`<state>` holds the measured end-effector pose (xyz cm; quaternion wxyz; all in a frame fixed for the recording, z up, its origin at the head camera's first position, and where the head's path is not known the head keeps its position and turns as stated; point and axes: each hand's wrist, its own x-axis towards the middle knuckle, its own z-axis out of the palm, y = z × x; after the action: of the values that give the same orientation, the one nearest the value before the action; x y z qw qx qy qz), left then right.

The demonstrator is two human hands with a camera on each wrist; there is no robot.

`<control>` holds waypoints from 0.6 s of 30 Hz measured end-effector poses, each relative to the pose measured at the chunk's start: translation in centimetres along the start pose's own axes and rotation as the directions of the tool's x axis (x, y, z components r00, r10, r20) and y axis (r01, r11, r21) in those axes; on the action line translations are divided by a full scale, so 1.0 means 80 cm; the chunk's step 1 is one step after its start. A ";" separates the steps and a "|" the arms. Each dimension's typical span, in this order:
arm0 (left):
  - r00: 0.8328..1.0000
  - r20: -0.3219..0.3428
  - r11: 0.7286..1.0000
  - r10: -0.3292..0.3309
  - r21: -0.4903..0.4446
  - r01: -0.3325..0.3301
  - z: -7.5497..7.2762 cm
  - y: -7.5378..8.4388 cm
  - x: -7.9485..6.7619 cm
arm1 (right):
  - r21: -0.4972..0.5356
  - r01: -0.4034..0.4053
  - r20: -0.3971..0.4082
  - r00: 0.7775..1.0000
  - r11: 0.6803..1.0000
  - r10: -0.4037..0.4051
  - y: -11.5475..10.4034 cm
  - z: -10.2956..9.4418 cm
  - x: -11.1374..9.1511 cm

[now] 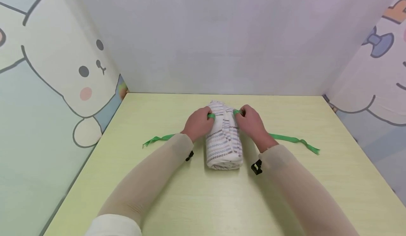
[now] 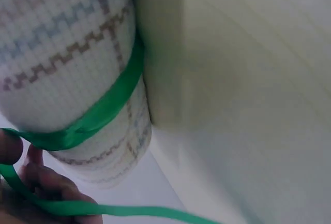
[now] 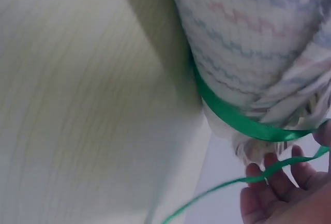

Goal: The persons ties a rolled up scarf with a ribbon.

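Note:
A rolled towel (image 1: 219, 149), white with blue, pink and brown woven patterns, lies lengthwise on the table. One green ribbon (image 2: 111, 105) comes up from beneath it and hugs its side near the far end. On the left, my left hand (image 1: 199, 123) pinches the ribbon between thumb and fingers beside the roll. My right hand (image 1: 251, 123) pinches the ribbon's other side, thumb on top in the right wrist view, where the ribbon (image 3: 238, 120) lies tight against the towel. Loose ribbon tails trail outward past both hands. The part under the roll is hidden.
The pale yellow table (image 1: 196, 200) runs back to a plain light wall (image 1: 222, 38). Panels with cartoon animals stand at the left (image 1: 63, 52) and right (image 1: 364, 88) edges. Black wrist straps show at both cuffs.

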<state>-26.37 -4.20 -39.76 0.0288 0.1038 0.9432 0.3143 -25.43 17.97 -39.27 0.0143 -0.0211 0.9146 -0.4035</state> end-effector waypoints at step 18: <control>0.985 0.009 0.883 -0.173 0.444 0.151 -0.014 0.016 -0.029 | -0.230 -0.179 0.176 0.959 0.957 0.221 -0.001 -0.015 -0.016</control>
<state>-24.04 -4.37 -38.14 0.0534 0.0361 0.9942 0.0859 -24.23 18.91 -38.39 0.1446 0.0302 0.9437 -0.2960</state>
